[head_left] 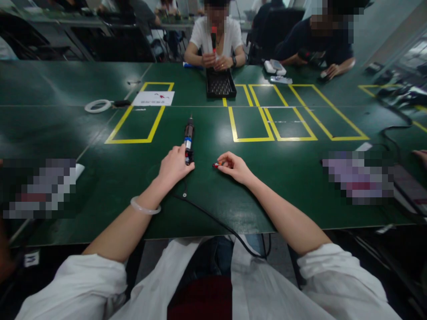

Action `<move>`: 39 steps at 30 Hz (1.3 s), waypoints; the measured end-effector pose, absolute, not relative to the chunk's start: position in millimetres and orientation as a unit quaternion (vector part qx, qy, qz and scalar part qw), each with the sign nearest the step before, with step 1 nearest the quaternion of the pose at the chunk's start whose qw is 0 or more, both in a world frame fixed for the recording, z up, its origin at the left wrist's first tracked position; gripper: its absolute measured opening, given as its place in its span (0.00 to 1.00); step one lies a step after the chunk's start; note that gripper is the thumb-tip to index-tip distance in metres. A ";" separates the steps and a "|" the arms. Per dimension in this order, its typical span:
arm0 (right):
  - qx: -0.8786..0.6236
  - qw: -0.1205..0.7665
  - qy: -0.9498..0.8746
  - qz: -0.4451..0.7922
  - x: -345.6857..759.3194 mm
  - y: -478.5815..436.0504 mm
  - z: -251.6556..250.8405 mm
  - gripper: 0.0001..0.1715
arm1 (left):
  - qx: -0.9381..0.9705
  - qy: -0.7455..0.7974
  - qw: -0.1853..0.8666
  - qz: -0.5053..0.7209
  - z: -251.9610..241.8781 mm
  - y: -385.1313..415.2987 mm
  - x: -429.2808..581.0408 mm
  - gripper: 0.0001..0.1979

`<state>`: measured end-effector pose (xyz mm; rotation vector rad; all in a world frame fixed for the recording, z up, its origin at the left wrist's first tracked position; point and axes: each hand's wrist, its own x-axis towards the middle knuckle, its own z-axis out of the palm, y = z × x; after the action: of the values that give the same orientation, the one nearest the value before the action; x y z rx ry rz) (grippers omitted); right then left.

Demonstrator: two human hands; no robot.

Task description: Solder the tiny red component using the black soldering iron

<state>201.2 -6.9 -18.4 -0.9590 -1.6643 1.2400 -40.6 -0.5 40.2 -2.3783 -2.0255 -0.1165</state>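
Observation:
Near the middle of the green table, my left hand is closed around the rear part of a dark electric screwdriver. The tool lies with its bit pointing away from me. From its back end a black cord runs across the table and over the front edge. To the right, my right hand pinches a small red and orange piece between thumb and fingers, just above or on the table. Its exact kind is too small to make out, and the fingers partly hide it.
Yellow tape frames mark the table. A black tray stands before a person across from me, who holds a red and black tool. At the left back lie a white paper and a coiled white cable. Blurred-out items flank me.

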 end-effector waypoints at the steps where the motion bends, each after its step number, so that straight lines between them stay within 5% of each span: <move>1: -0.381 0.421 -0.661 0.490 201.3 -6.6 -18.7 0.18 | -0.771 -0.636 0.002 -0.040 39.7 -3.8 -29.4 0.31; 19: -0.389 0.368 -0.782 0.318 210.4 -7.7 -10.0 0.04 | -0.821 -0.562 -0.058 -0.082 33.1 -33.6 23.8 0.31; 39: -0.396 0.370 -0.785 0.302 213.6 -5.4 -9.5 0.03 | -0.814 -0.574 -0.003 -0.086 26.6 -32.4 28.5 0.32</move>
<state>213.6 -5.4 -9.5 -1.0151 -2.0134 0.7739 28.5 -32.4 26.6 -2.5618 -1.8069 -0.2715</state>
